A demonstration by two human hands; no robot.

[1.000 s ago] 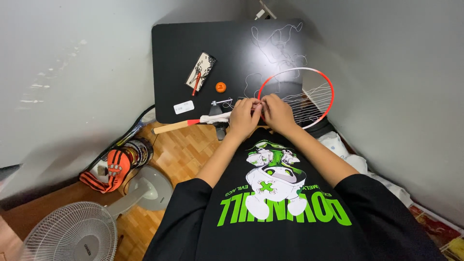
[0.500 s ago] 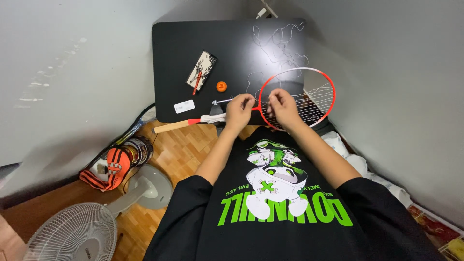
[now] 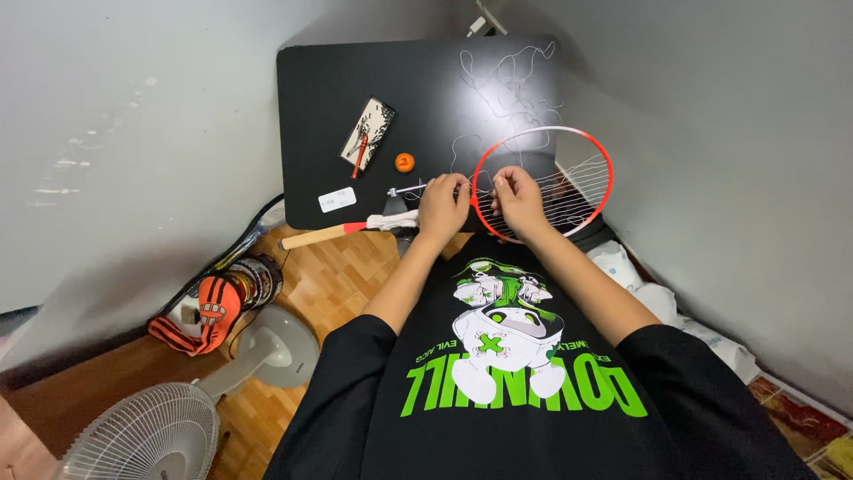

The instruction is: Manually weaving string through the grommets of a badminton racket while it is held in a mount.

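A red-and-white racket (image 3: pixel 542 182) is held at the black tabletop (image 3: pixel 311 107) edge, its string pinched by left hand (image 3: pixel 442 206) and right hand (image 3: pixel 518 200); loose string (image 3: pixel 506 76) could be snagged or tangled

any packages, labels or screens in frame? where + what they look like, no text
Flat pack: upper left of the black table, oblong, white with dark pattern, a red tool on it.
Label: table's near left edge, small white rectangle.
No screens or signs.
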